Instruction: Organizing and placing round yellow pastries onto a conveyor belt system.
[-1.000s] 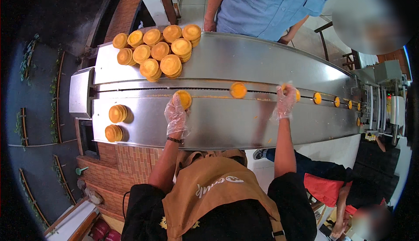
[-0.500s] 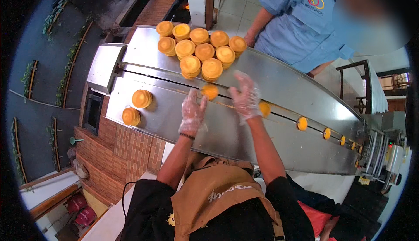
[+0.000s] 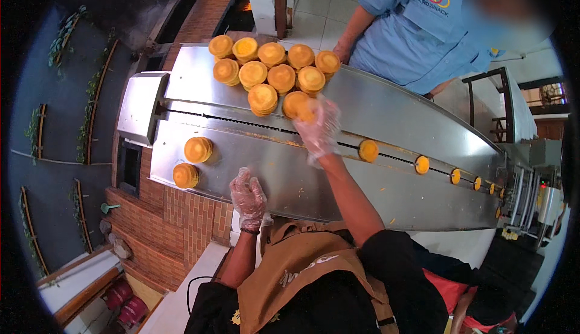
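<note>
My right hand [image 3: 320,129], in a clear plastic glove and smeared by motion, pinches a round yellow biscuit [image 3: 307,113] at the nearest stack of biscuits [image 3: 293,102] on the far side of the metal conveyor table. Several similar stacks [image 3: 281,77] are grouped tightly beyond it. Over the table's near edge is my left hand [image 3: 248,200], gloved too, its fingers raised and loosely bent with nothing in them. To its left stand two short stacks [image 3: 197,150] of the same biscuits. More single biscuits [image 3: 368,150] sit spaced along the conveyor slot to the right.
A chain slot [image 3: 241,126] runs the length of the steel table [image 3: 386,186], with crumbs near it. At its left end is a metal housing [image 3: 142,107]; rollers and a machine [image 3: 547,213] stand at the right end. A person in a blue shirt [image 3: 411,38] is across the table.
My right hand has moved left and away from me with a biscuit to the nearest stack. My left hand has drawn back from the slot to the near edge.
</note>
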The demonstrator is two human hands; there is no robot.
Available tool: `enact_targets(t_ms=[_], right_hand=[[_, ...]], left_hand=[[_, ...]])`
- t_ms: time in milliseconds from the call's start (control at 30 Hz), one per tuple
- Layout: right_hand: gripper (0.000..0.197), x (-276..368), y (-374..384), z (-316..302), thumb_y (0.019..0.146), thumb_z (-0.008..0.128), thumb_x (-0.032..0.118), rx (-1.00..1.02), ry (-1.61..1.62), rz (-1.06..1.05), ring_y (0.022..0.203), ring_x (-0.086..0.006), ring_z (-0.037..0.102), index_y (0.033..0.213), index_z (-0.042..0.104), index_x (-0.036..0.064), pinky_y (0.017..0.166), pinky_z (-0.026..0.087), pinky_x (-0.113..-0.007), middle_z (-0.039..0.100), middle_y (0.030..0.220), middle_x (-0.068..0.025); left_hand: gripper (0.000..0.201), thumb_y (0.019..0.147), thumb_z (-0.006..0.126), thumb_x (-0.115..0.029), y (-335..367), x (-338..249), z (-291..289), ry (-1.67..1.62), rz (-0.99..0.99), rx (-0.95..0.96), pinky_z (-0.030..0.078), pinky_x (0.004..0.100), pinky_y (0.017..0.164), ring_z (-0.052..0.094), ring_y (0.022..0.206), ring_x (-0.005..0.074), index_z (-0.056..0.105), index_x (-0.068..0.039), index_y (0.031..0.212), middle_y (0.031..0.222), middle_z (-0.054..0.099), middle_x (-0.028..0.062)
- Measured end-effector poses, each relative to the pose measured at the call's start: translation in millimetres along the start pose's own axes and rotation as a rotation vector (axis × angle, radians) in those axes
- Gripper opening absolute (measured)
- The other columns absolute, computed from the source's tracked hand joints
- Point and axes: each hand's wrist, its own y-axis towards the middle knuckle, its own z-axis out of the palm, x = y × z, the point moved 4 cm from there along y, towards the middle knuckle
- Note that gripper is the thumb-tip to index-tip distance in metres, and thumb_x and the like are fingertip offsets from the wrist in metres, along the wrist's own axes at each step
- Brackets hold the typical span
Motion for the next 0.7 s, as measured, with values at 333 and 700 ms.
enact_targets(t_ms=[333, 700], right_hand=[[0.064, -76, -78, -69, 0.075, 0.074, 0.032, 0.059, 0.130, 0.431, 0.107, -0.0295, 0.048, 0.121, 0.042, 0.0019, 0.093, 0.039, -0.043, 0.049, 0.112, -0.0161], [0.050, -14, -71, -44, 0.078, 0.066, 0.014, 0.111, 0.122, 0.026, 0.112, -0.0328, 0.048, 0.123, 0.045, 0.0048, 0.099, 0.037, -0.044, 0.049, 0.118, -0.0157]], left_hand=[[0.034, 0.083, 0.062, -0.015, 17, 1, -7, 0.127, -0.198, -0.012, 0.045, 0.0433, 0.087, 0.054, 0.101, 0.0348, 0.055, -0.001, 0.114, 0.113, 0.057, 0.0210], [0.066, 0.080, 0.064, -0.037, 152, 31, -46, 0.794, 0.031, 0.355, 0.040, 0.0438, 0.102, 0.046, 0.121, 0.0396, 0.047, 0.003, 0.129, 0.113, 0.060, 0.0252]])
